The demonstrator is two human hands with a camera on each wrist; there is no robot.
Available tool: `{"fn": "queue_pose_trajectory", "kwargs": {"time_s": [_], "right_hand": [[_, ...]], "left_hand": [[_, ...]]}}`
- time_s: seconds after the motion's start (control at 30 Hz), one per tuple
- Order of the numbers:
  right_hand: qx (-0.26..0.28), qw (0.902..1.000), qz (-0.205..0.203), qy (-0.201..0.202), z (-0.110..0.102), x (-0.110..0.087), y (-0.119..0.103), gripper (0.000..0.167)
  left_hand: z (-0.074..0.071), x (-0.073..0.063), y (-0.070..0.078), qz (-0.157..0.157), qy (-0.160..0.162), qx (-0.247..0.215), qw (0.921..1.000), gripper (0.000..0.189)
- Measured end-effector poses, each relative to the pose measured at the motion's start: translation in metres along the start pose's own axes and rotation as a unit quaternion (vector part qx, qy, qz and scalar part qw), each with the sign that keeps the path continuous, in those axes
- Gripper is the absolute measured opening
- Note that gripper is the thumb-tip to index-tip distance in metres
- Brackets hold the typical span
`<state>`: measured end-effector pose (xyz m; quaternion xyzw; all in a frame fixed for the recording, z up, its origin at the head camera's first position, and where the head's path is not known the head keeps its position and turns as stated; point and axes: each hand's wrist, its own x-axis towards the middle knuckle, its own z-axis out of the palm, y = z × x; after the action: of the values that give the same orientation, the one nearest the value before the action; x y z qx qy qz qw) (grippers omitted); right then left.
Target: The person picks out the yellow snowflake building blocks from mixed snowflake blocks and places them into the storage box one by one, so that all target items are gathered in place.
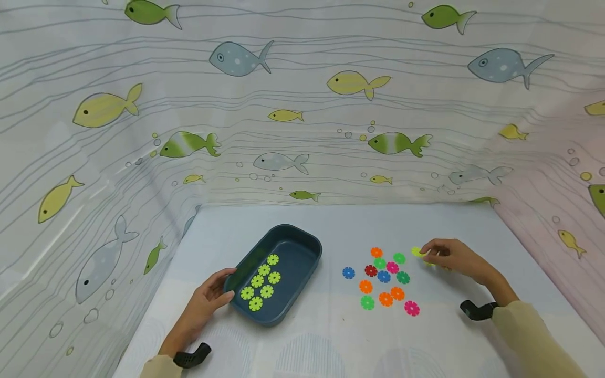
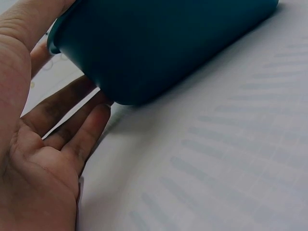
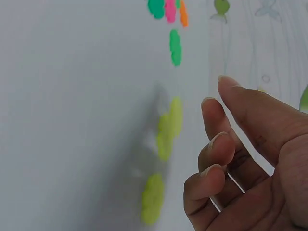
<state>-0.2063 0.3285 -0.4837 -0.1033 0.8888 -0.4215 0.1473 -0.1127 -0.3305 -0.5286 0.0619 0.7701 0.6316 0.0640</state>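
Note:
A dark blue rectangular tray [image 1: 298, 283] stands slanted left of centre, with several yellow-green notched discs [image 1: 257, 281] on its floor. My left hand [image 1: 203, 302] holds its near left corner, thumb and index finger at the rim; in the left wrist view the other fingers [image 2: 91, 130] touch the outside of the tray wall [image 2: 159, 48]. On the right, my right hand [image 1: 456, 258] hovers over yellow discs [image 1: 416, 252], partly covering some of them. The right wrist view shows its loosely bent fingers [image 3: 219, 149] with nothing between them, apart from the yellow discs [image 3: 153, 199].
Loose notched discs in orange [image 1: 366, 286], green [image 1: 367, 302], blue [image 1: 348, 272], pink [image 1: 411, 308] and dark red [image 1: 371, 271] lie on the white table [image 1: 326, 336] between the tray and my right hand. A fish-patterned curtain [image 1: 302, 105] surrounds the table's back and sides.

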Motion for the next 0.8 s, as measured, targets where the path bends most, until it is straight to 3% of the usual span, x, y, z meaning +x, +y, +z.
{"fn": "queue_pose_trajectory", "kwargs": {"time_s": [0.37, 0.57, 0.8], "right_hand": [[-0.038, 0.997, 0.03, 0.06, -0.012, -0.037, 0.039, 0.039], [-0.06, 0.9936, 0.039, 0.087, -0.012, -0.043, 0.055, 0.045], [-0.071, 0.9913, 0.049, 0.1, -0.012, -0.043, 0.059, 0.054]], "left_hand": [[0.001, -0.001, 0.004, -0.004, -0.001, -0.004, 1.0, 0.059], [0.002, -0.001, 0.006, -0.004, -0.004, -0.012, 0.9999, 0.06], [0.002, 0.0, 0.002, -0.008, 0.002, -0.014, 0.9999, 0.059]]}}
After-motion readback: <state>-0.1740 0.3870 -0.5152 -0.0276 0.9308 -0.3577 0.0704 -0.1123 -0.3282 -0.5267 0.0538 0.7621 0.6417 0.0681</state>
